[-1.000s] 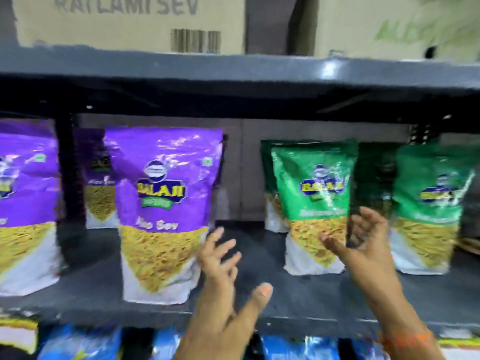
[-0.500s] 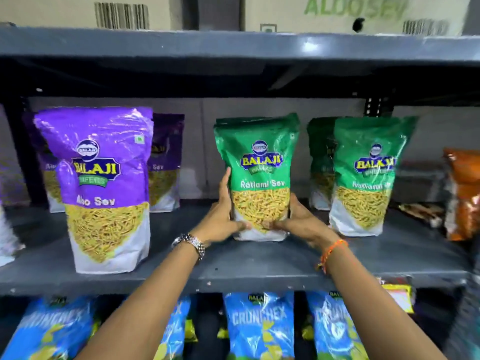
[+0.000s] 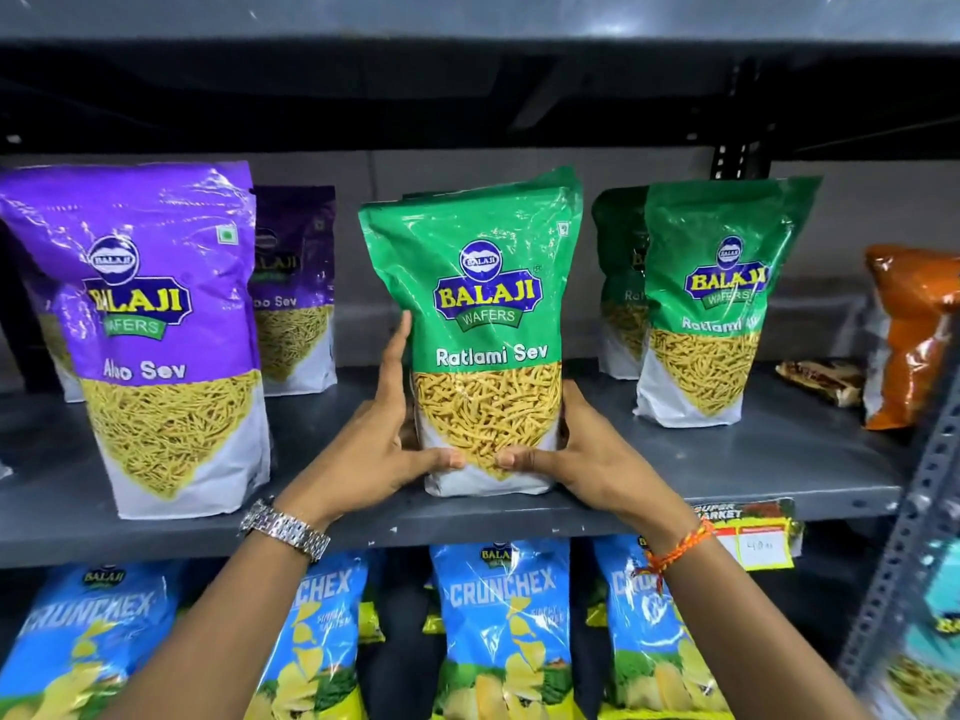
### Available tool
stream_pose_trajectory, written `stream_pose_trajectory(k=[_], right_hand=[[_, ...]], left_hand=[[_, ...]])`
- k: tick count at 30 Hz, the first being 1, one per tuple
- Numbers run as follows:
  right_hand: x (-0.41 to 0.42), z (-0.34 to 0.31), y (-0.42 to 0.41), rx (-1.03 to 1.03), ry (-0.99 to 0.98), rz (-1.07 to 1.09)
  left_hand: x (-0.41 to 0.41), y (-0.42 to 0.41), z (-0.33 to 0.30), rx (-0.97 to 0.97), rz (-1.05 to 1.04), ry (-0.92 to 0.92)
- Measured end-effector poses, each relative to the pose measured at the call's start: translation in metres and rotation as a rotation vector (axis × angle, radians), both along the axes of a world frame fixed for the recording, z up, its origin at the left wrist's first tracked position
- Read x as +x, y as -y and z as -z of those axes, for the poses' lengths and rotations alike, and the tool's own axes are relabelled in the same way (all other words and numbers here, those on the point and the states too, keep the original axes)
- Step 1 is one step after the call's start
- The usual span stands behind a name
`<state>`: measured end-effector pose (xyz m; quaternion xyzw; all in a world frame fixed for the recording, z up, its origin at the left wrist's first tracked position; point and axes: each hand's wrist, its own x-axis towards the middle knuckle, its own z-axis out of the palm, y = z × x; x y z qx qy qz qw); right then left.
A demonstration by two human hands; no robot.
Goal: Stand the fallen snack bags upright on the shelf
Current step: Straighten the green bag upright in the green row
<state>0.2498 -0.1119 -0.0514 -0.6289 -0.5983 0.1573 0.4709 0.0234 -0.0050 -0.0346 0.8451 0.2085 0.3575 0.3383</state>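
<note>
A green Ratlami Sev bag (image 3: pixel 483 283) stands upright near the front edge of the grey shelf (image 3: pixel 753 459), in the middle of the view. My left hand (image 3: pixel 382 439) presses its left side, thumb across the lower front. My right hand (image 3: pixel 582 454) holds its right side, thumb on the lower front too. A small brown bag (image 3: pixel 821 379) lies flat on the shelf at the right, behind an upright orange bag (image 3: pixel 914 335).
A large purple Aloo Sev bag (image 3: pixel 150 324) stands at the left, another purple bag (image 3: pixel 293 298) behind it. Two green bags (image 3: pixel 717 304) stand to the right. Blue Crunchex bags (image 3: pixel 498 626) fill the shelf below. A slotted metal upright (image 3: pixel 914 537) rises at the right.
My hands went from open in the air to gripping the green bag on both sides. The bag now stands closer to the shelf's front edge, and the view has closed in.
</note>
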Motion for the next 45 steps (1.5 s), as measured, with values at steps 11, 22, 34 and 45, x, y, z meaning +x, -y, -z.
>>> stream_pose_trajectory(k=[11, 22, 34, 45], right_hand=[[-0.002, 0.004, -0.002, 0.002, -0.063, -0.019], [0.044, -0.003, 0.035, 0.122, -0.183, 0.016], [0.224, -0.021, 0.042, 0.123, -0.399, 0.323], [0.229, 0.005, 0.077, 0.118, -0.313, 0.077]], left_hand=[[-0.003, 0.01, -0.001, 0.024, -0.013, -0.019], [0.005, 0.052, -0.001, 0.032, -0.203, 0.332], [0.246, 0.102, -0.007, -0.035, -0.261, 0.064], [0.279, 0.102, -0.004, 0.053, -0.33, -0.13]])
